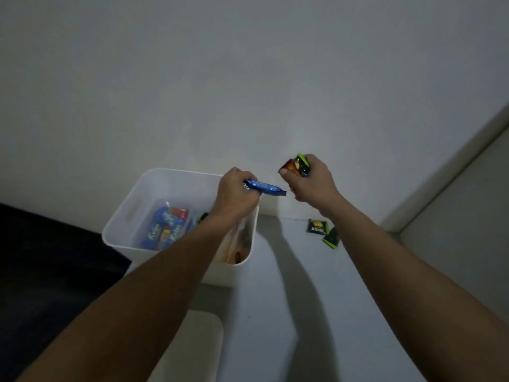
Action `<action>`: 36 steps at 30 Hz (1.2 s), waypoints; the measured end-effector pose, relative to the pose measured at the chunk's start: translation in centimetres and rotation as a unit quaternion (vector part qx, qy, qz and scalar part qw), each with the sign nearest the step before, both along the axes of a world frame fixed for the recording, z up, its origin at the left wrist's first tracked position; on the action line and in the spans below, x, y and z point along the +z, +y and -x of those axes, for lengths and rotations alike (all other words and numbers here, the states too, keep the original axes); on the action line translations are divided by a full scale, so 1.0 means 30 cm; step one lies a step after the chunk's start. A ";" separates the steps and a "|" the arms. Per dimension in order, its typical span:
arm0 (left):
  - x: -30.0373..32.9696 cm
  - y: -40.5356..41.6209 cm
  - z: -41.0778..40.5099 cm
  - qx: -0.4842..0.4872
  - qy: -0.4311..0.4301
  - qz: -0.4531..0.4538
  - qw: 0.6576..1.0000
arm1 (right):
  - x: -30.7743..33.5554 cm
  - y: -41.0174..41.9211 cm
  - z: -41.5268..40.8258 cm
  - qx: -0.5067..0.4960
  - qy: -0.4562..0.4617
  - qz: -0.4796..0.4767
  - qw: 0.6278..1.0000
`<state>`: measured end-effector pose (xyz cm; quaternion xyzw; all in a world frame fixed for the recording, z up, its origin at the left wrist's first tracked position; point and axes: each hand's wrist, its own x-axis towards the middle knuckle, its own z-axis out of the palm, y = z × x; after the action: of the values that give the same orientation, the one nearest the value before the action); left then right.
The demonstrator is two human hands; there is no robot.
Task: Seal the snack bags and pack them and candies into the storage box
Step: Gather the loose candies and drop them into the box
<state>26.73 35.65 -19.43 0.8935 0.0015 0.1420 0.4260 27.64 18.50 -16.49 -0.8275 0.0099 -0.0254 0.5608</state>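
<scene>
Left hand (237, 193) pinching shiny blue foil candy wrapper (265, 187) by its end; light, crinkly, probably slippery. Right hand (311, 183) clutching small dark snack packets (298, 166).

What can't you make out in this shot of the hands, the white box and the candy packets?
Head view only, dim and soft:
- Storage box right side: the left forearm covers it, so the brownish contents there are unclear.
- Packets in the right hand: fingers hide how many there are.
- Blue packet in the left hand: print blurred.
- Two dark packets on the table: lettering too small.
</scene>
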 end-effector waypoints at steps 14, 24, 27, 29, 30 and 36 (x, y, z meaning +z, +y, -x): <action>-0.046 0.413 0.127 0.044 0.327 0.153 0.931 | -0.067 0.530 -0.014 0.032 0.247 -0.134 0.959; -0.062 0.317 0.000 0.054 0.208 0.035 0.976 | -0.047 0.270 -0.076 -0.054 0.181 -0.164 0.968; -0.043 0.173 -0.029 0.013 0.163 0.027 0.986 | -0.071 0.102 -0.084 -0.095 0.177 -0.132 0.971; -0.039 0.068 -0.040 -0.026 0.136 0.018 0.990 | -0.106 -0.012 -0.080 -0.124 0.183 -0.107 0.969; -0.045 0.015 -0.041 -0.044 0.130 0.012 0.990 | -0.125 -0.065 -0.073 -0.136 0.187 -0.092 0.968; -0.165 -0.225 -0.027 -0.124 0.120 -0.105 0.979 | -0.286 -0.319 -0.026 -0.184 0.219 0.035 0.957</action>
<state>27.53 28.90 -24.39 0.9370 -0.0731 -0.0211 0.3410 28.41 8.94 -25.08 -0.8156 0.2839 0.0538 0.5013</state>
